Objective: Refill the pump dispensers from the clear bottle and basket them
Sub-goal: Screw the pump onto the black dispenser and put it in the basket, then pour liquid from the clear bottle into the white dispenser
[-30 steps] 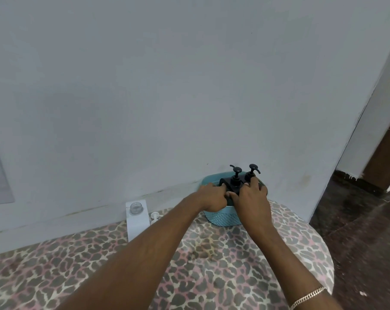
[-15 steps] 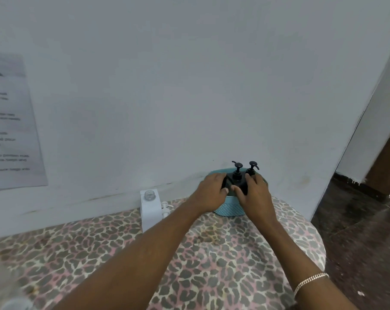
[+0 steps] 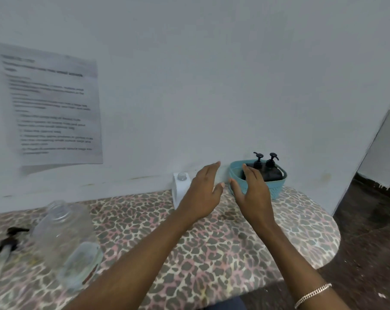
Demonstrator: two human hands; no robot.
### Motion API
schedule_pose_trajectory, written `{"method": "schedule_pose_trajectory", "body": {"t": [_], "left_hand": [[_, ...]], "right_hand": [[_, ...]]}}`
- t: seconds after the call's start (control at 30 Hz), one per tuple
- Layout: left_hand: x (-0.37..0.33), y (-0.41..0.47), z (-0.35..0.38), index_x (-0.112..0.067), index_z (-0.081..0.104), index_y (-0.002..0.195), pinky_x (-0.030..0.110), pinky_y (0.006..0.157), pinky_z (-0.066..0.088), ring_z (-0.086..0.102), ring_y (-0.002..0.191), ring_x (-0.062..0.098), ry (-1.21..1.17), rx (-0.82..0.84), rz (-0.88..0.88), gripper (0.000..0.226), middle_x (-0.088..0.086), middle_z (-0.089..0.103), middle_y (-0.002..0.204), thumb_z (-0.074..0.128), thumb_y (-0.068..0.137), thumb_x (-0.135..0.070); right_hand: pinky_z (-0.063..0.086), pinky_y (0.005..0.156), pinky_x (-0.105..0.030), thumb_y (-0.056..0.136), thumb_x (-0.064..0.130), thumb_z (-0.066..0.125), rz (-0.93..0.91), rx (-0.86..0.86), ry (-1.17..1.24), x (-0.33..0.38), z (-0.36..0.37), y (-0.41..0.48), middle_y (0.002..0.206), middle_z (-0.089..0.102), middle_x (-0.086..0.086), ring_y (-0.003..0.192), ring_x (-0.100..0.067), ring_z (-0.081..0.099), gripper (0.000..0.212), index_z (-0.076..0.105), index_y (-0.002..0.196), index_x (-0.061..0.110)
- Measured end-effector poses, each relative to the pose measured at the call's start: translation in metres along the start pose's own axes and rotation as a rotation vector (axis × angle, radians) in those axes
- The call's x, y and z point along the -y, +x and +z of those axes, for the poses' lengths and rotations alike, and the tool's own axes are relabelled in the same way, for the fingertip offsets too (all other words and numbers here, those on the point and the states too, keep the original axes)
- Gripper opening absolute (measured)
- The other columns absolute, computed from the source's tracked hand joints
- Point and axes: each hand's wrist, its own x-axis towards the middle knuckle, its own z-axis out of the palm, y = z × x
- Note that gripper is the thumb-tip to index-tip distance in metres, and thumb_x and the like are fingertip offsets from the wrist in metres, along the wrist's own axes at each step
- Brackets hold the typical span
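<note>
Withdrawing hands: left hand [image 3: 203, 193] and right hand [image 3: 253, 193] have let go of the 2 dispensers [image 3: 271, 171] and pulled back, fingers spread wide, holding nothing.
Dispensers: dark, glossy, pump tops upright inside the basket [image 3: 276, 189]; basketing looks done.
Basket: teal plastic, woven-look wall.
Bottle: the clear bottle [image 3: 66, 242], see-through plastic, stands well apart on the leopard-print cloth [image 3: 212, 253].

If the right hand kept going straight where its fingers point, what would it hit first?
Most likely the teal basket, at its near rim: the open right hand points at it, with the black pump dispensers behind. One view, so depth is uncertain.
</note>
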Motion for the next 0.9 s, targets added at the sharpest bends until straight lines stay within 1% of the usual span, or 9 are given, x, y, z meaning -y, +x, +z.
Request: {"method": "schedule_pose_trajectory", "body": {"t": [0.03, 0.13, 0.27, 0.37, 0.5, 0.63, 0.7, 0.83, 0.9], "left_hand": [[0.001, -0.01, -0.006, -0.021, 0.029, 0.162, 0.024, 0.124, 0.024, 0.03, 0.151, 0.01, 0.004, -0.02, 0.0, 0.059, -0.001, 0.035, 0.165, 0.052, 0.108, -0.026], [0.0, -0.04, -0.028, -0.022, 0.028, 0.163, 0.011, 0.118, 0.018, 0.027, 0.151, 0.006, 0.022, -0.075, -0.002, 0.059, -0.004, 0.033, 0.165, 0.05, 0.108, -0.025], [0.002, -0.076, -0.055, -0.025, 0.029, 0.162, 0.027, 0.124, 0.024, 0.028, 0.152, 0.008, 0.047, -0.158, -0.004, 0.06, -0.005, 0.035, 0.164, 0.053, 0.107, -0.027], [0.003, -0.099, -0.075, -0.025, 0.03, 0.161, 0.023, 0.122, 0.022, 0.028, 0.151, 0.009, 0.082, -0.223, -0.012, 0.061, -0.005, 0.036, 0.163, 0.056, 0.105, -0.026], [0.003, -0.128, -0.1, -0.017, 0.036, 0.158, 0.034, 0.126, 0.027, 0.023, 0.157, 0.014, 0.183, -0.321, 0.023, 0.06, 0.002, 0.04, 0.161, 0.058, 0.103, -0.024], [0.002, -0.151, -0.125, -0.009, 0.044, 0.153, 0.035, 0.122, 0.029, 0.024, 0.158, 0.019, 0.343, -0.478, 0.071, 0.057, 0.005, 0.048, 0.155, 0.063, 0.099, -0.017], [0.004, -0.16, -0.138, -0.006, 0.047, 0.15, 0.034, 0.124, 0.026, 0.023, 0.158, 0.021, 0.417, -0.542, 0.084, 0.055, 0.007, 0.051, 0.153, 0.064, 0.099, -0.016], [0.013, -0.179, -0.157, -0.002, 0.052, 0.145, 0.035, 0.124, 0.024, 0.022, 0.159, 0.024, 0.53, -0.648, 0.066, 0.05, 0.011, 0.054, 0.151, 0.062, 0.1, -0.02], [0.018, -0.188, -0.164, -0.003, 0.053, 0.144, 0.033, 0.124, 0.02, 0.02, 0.159, 0.025, 0.551, -0.694, 0.039, 0.049, 0.011, 0.053, 0.152, 0.062, 0.1, -0.022]], "right_hand": [[0.038, 0.106, -0.024, 0.102, 0.033, 0.066, -0.01, -0.001, 0.012, 0.007, 0.002, -0.005, 0.147, 0.056, -0.011, 0.135, -0.024, 0.054, 0.057, 0.052, 0.148, 0.002], [0.036, 0.107, -0.022, 0.102, 0.035, 0.067, -0.037, 0.001, 0.055, 0.028, 0.008, -0.017, 0.147, 0.056, -0.009, 0.136, -0.021, 0.053, 0.058, 0.052, 0.148, 0.004], [0.036, 0.11, -0.024, 0.102, 0.037, 0.067, -0.07, 0.036, 0.097, 0.054, 0.022, -0.032, 0.148, 0.056, -0.01, 0.138, -0.021, 0.052, 0.059, 0.052, 0.149, 0.004], [0.038, 0.111, -0.027, 0.102, 0.037, 0.066, -0.081, 0.062, 0.131, 0.07, 0.033, -0.043, 0.148, 0.055, -0.01, 0.138, -0.022, 0.053, 0.06, 0.051, 0.15, 0.005], [0.037, 0.107, -0.022, 0.102, 0.035, 0.066, -0.103, 0.092, 0.152, 0.091, 0.047, -0.055, 0.147, 0.056, -0.008, 0.135, -0.02, 0.055, 0.058, 0.051, 0.15, 0.006], [0.039, 0.107, -0.025, 0.102, 0.035, 0.066, -0.14, 0.108, 0.17, 0.109, 0.057, -0.063, 0.145, 0.057, -0.007, 0.132, -0.02, 0.056, 0.056, 0.052, 0.149, 0.006], [0.04, 0.108, -0.027, 0.102, 0.035, 0.066, -0.143, 0.116, 0.158, 0.114, 0.064, -0.065, 0.146, 0.057, -0.008, 0.133, -0.021, 0.055, 0.056, 0.052, 0.148, 0.006], [0.043, 0.112, -0.037, 0.101, 0.033, 0.067, -0.149, 0.099, 0.106, 0.118, 0.08, -0.069, 0.145, 0.055, -0.013, 0.134, -0.027, 0.051, 0.055, 0.054, 0.146, 0.003], [0.046, 0.11, -0.042, 0.1, 0.032, 0.067, -0.14, 0.074, 0.08, 0.117, 0.087, -0.07, 0.146, 0.052, -0.014, 0.135, -0.029, 0.047, 0.055, 0.054, 0.146, 0.004]]}}
